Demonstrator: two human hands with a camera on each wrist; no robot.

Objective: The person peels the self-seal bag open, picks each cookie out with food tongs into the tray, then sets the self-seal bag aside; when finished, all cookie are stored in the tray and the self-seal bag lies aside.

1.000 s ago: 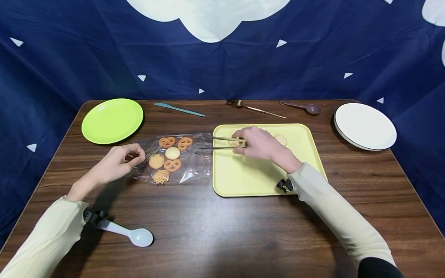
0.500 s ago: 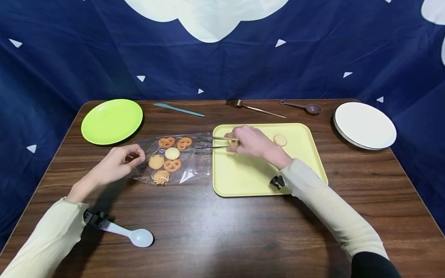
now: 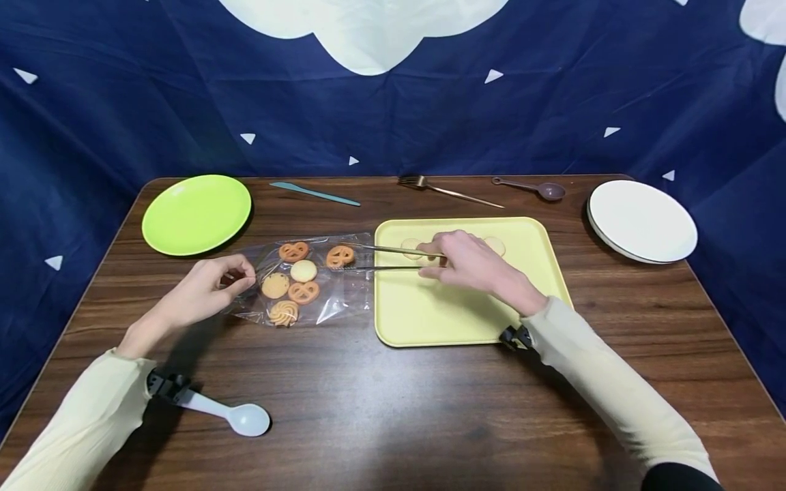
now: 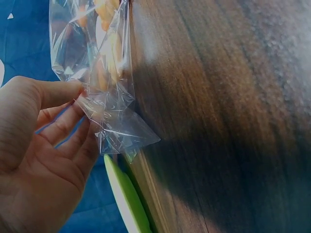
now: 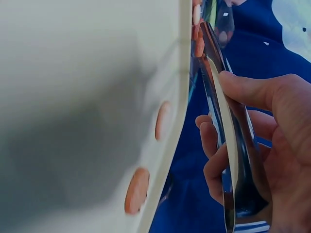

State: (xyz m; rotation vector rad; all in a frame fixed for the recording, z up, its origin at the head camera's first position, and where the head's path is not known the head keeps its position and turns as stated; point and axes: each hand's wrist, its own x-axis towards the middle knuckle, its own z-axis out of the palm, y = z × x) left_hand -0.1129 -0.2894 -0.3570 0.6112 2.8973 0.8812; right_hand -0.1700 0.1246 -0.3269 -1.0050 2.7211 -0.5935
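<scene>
My left hand (image 3: 211, 290) pinches the end of a clear plastic bag (image 3: 334, 312) between thumb and fingertips; the left wrist view shows crumpled film (image 4: 116, 128) there. Inside the bag lie several cookies, among them a chocolate-chip cookie (image 3: 275, 286), a swirl cookie (image 3: 284, 313) and a plain round one (image 3: 303, 271). My right hand (image 3: 475, 266) grips metal tongs (image 5: 238, 160) over the tray. The tips reach through the bag's right end, at either side of a pretzel-shaped cookie (image 3: 340, 257). Two more pretzel-shaped cookies (image 3: 294, 251) lie further left.
A yellow tray (image 3: 442, 320) adjoins the bag, holding two round cookies (image 3: 495, 245) near its far edge. Around them are a green plate (image 3: 196, 215), white plates (image 3: 641, 221), a blue knife (image 3: 316, 194), a fork (image 3: 451, 191), a brown spoon (image 3: 549, 191) and a white spoon (image 3: 248, 420).
My right hand went a little left, then came back right with the tongs. The upper right pretzel-shaped cookie shifted right inside the bag, between the tips. My left hand stayed put.
</scene>
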